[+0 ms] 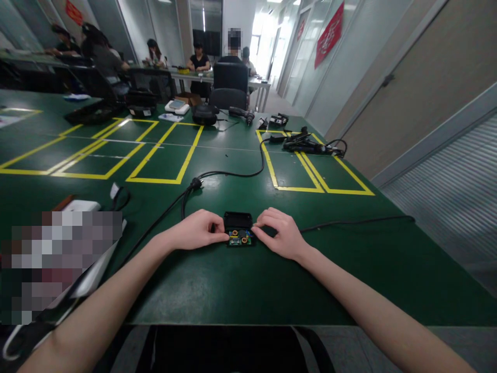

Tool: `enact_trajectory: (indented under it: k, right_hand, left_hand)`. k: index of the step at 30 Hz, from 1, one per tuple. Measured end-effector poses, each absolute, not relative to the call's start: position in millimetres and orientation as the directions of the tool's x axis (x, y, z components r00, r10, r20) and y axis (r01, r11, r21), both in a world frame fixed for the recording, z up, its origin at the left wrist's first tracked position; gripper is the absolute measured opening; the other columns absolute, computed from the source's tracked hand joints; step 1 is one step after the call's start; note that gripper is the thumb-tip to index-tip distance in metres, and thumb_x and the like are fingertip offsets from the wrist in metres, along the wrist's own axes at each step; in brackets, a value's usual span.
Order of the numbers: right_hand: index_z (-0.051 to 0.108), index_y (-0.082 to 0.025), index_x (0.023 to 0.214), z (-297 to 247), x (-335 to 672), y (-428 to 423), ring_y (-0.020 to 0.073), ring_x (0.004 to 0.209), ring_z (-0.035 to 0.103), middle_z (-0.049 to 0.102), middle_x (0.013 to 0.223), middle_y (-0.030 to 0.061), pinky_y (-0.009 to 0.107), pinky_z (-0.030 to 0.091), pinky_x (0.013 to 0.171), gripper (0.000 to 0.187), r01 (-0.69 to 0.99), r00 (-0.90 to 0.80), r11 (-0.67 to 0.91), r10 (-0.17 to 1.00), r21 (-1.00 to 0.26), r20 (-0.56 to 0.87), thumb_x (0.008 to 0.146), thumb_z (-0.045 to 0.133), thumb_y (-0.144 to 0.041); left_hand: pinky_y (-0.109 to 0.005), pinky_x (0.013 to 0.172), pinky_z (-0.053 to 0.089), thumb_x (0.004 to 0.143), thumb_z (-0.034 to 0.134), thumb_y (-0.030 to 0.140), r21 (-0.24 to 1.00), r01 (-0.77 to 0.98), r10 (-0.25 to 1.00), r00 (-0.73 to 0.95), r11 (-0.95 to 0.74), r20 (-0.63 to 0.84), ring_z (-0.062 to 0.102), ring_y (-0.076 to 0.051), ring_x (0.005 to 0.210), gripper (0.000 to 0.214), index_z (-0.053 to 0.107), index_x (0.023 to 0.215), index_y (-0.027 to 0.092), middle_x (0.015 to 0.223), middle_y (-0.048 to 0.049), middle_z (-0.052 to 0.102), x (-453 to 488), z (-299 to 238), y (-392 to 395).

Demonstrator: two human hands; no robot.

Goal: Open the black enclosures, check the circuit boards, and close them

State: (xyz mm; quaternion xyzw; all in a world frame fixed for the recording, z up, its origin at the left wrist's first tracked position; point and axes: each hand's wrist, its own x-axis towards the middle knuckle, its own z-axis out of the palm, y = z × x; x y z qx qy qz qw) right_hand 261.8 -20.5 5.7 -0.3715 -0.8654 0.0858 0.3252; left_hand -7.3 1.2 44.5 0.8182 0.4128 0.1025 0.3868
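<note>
Directly in front of me on the green table lies an opened power adapter. Its green circuit board, with copper coils and small parts, faces up in the nearer black shell half. Behind it rests the other black shell half, hollow side showing. My left hand pinches the adapter's left edge, its thumb against the board's side. At the right edge, by the seam between the shell halves, my right hand is closed with thumb and fingertips together; the exact part gripped is hidden. A black cable runs rightward from behind my right hand.
A plug with black cord lies left of the adapter. Tangled black cables sit at the far right, and a power drill at the back. Yellow tape marks rectangles. Blurred-out items cover the left. Other people sit at distant tables.
</note>
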Motion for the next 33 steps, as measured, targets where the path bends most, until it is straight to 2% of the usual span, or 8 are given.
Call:
enact_trajectory:
  k: [4,7,10,13,16,25,30,33]
  right_hand:
    - [0.075,-0.021,0.116,0,255,-14,0.0278,0.102,0.064,0.071,0.111,0.0118,0.046,0.055,0.090,0.025,0.701,-0.398,0.579,0.803,-0.417,0.444,0.096,0.064,-0.032]
    - [0.076,-0.021,0.108,-3,252,-11,0.0271,0.103,0.064,0.072,0.108,0.0104,0.046,0.055,0.092,0.020,0.693,-0.367,0.524,0.848,-0.495,0.383,0.092,0.069,-0.030]
    - [0.074,-0.021,0.102,-1,251,-11,0.0219,0.091,0.065,0.073,0.096,0.0056,0.039,0.055,0.084,0.016,0.610,-0.310,0.439,0.898,-0.659,0.311,0.086,0.072,-0.025]
    - [0.071,-0.020,0.100,1,253,-11,0.0169,0.078,0.066,0.074,0.089,0.0024,0.032,0.054,0.074,0.018,0.465,-0.279,0.314,0.939,-0.828,0.200,0.083,0.073,-0.025]
    - [0.071,-0.019,0.096,2,254,-11,0.0170,0.078,0.069,0.075,0.087,0.0035,0.032,0.056,0.074,0.020,0.327,-0.250,0.241,0.955,-0.914,0.162,0.080,0.075,-0.030]
    - [0.073,-0.017,0.095,3,254,-12,0.0171,0.071,0.071,0.074,0.082,0.0045,0.031,0.059,0.070,0.029,0.224,-0.194,0.145,0.976,-0.964,0.102,0.074,0.081,-0.036]
    - [0.073,-0.017,0.095,3,254,-14,0.0169,0.071,0.072,0.074,0.082,0.0043,0.030,0.059,0.068,0.027,0.232,-0.188,0.160,0.975,-0.959,0.117,0.075,0.081,-0.035]
    - [0.073,-0.017,0.095,2,253,-14,0.0167,0.071,0.072,0.074,0.081,0.0041,0.030,0.059,0.068,0.027,0.239,-0.195,0.173,0.973,-0.955,0.128,0.076,0.080,-0.035]
  left_hand:
    - [-0.025,0.056,0.033,0.084,0.068,0.047,0.703,0.617,0.769,0.620,-0.354,-0.157,0.049,-0.013,0.058,0.032,0.066,0.070,0.017,0.063,0.0021,0.059,-6,43,1]
    - [-0.026,0.060,0.036,0.080,0.072,0.045,0.685,0.611,0.794,0.603,-0.397,-0.078,0.052,-0.015,0.064,0.028,0.062,0.075,0.019,0.070,0.0019,0.059,-5,43,2]
    - [-0.029,0.068,0.042,0.075,0.077,0.043,0.665,0.610,0.819,0.573,-0.431,0.005,0.056,-0.018,0.075,0.031,0.058,0.085,0.020,0.084,-0.0002,0.062,-5,44,2]
    - [-0.031,0.071,0.044,0.073,0.080,0.043,0.667,0.628,0.844,0.537,-0.401,0.002,0.060,-0.021,0.080,0.040,0.056,0.096,0.021,0.092,-0.0018,0.064,-5,44,1]
    - [-0.033,0.073,0.047,0.075,0.079,0.041,0.718,0.591,0.838,0.545,-0.367,-0.019,0.063,-0.021,0.080,0.044,0.054,0.105,0.021,0.095,-0.0022,0.066,-5,44,0]
    - [-0.030,0.070,0.051,0.076,0.078,0.036,0.859,0.445,0.807,0.588,-0.255,-0.065,0.064,-0.017,0.078,0.058,0.053,0.126,0.020,0.096,-0.0026,0.068,-5,37,1]
    - [-0.029,0.070,0.050,0.075,0.077,0.035,0.919,0.366,0.794,0.597,-0.148,-0.110,0.064,-0.015,0.074,0.056,0.057,0.124,0.017,0.087,0.0007,0.067,-5,34,4]
    - [-0.030,0.075,0.052,0.079,0.073,0.033,0.938,0.339,0.784,0.600,-0.071,-0.158,0.066,-0.015,0.078,0.044,0.061,0.117,0.015,0.088,-0.0011,0.070,-6,33,8]
